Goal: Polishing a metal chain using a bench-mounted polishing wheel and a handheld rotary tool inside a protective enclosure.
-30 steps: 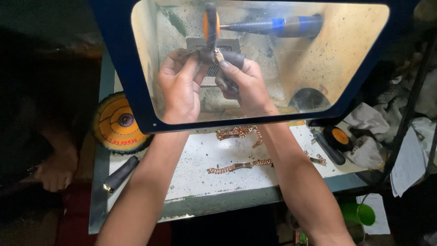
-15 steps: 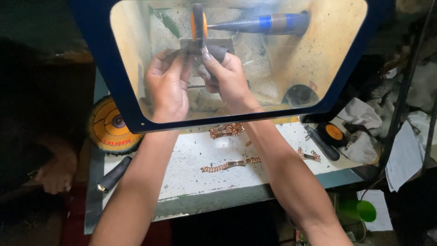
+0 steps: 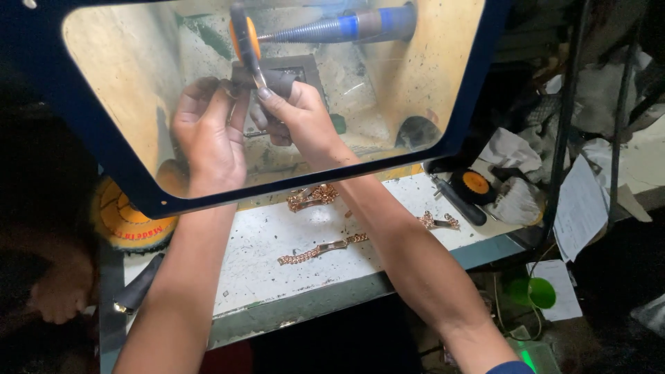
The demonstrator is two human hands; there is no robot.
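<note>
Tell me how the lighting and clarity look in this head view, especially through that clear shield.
Head view: bright inside behind the hazy, yellow-tinted shield, softening both the left hand and right hand; white bench evenly lit, chain sharp; left edge in deep shadow.

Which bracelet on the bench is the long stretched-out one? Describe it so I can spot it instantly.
Start at the white bench top below the blue-framed shield. Between the two forearms lies the long gold chain, running diagonally. Unlike the bunched chain nearer the shield and the short piece right of the right forearm, it lies straight, with a flat bar mid-length.
</note>
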